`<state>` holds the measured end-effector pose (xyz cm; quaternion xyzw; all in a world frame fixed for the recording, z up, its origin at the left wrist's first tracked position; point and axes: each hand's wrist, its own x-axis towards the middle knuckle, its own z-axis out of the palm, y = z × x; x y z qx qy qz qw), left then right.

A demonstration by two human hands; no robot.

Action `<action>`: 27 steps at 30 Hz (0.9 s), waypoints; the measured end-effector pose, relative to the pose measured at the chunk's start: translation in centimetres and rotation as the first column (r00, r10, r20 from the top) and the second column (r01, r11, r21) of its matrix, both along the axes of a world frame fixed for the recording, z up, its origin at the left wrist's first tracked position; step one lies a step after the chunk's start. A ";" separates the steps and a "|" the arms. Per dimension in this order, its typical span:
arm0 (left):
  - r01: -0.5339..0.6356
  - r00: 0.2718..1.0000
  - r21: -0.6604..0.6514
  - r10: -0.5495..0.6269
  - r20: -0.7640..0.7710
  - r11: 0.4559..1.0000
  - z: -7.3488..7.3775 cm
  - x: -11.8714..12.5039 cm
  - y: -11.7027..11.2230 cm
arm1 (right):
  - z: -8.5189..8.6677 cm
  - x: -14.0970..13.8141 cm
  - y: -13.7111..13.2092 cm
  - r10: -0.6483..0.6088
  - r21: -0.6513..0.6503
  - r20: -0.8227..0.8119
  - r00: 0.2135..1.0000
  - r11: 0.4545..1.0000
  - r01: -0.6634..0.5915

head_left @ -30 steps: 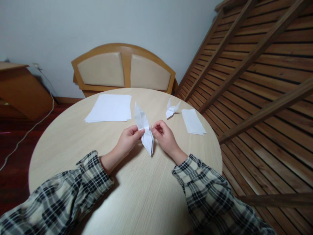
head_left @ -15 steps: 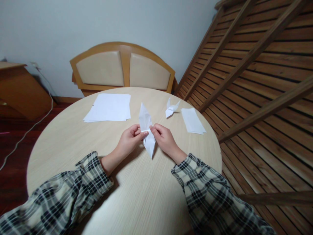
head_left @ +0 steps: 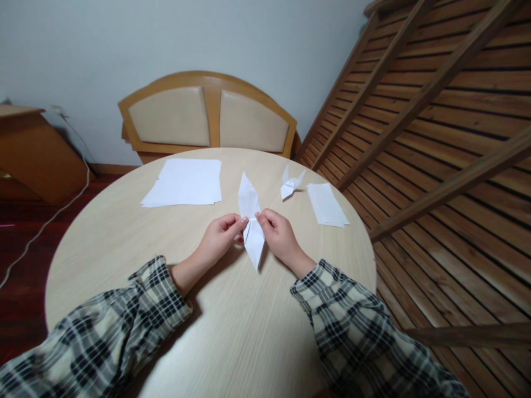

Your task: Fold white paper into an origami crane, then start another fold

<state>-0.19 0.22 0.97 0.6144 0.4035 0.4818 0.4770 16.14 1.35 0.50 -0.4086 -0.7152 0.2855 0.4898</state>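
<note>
A white folded paper (head_left: 254, 243), long and pointed at both ends, is held upright-on-the-page above the round table. My left hand (head_left: 222, 235) pinches its left edge near the middle, thumb on top. On the opposite edge, my right hand (head_left: 279, 232) pinches it with thumb and fingers. A crease crosses the paper between the two thumbs. The fingers behind the paper are partly hidden. Beyond my right hand stands a white origami figure (head_left: 290, 185) with two raised points.
A stack of white paper sheets (head_left: 186, 182) lies at the back left of the round table (head_left: 124, 243). Smaller white sheets (head_left: 327, 204) lie near its right edge. Behind stands a headboard (head_left: 213, 110); a slatted wooden panel (head_left: 435, 138) rises at the right.
The folded paper has turned slightly and its upper half lies flatter and more open to view. My left thumb has shifted slightly up along the edge. The right hand has barely moved.
</note>
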 end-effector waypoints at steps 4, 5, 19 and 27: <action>-0.046 0.998 0.063 0.049 -0.050 0.997 0.2 -0.1 -0.1 | -0.2 0.0 0.1 0.043 -0.095 -0.061 0.997 0.994 -0.049; -0.053 0.997 0.069 0.057 -0.057 0.996 0.2 -0.1 -0.1 | -0.3 0.0 0.1 0.054 -0.117 -0.074 0.996 0.991 -0.062; -0.080 0.985 0.101 0.094 -0.142 0.992 -0.3 0.0 -0.1 | -0.3 -0.2 0.1 0.068 -0.243 -0.156 0.985 0.964 -0.105; -0.071 0.990 0.118 0.084 -0.116 0.990 -0.3 0.2 -0.3 | -1.1 -0.5 0.5 0.132 -0.327 -0.325 0.936 0.913 -0.243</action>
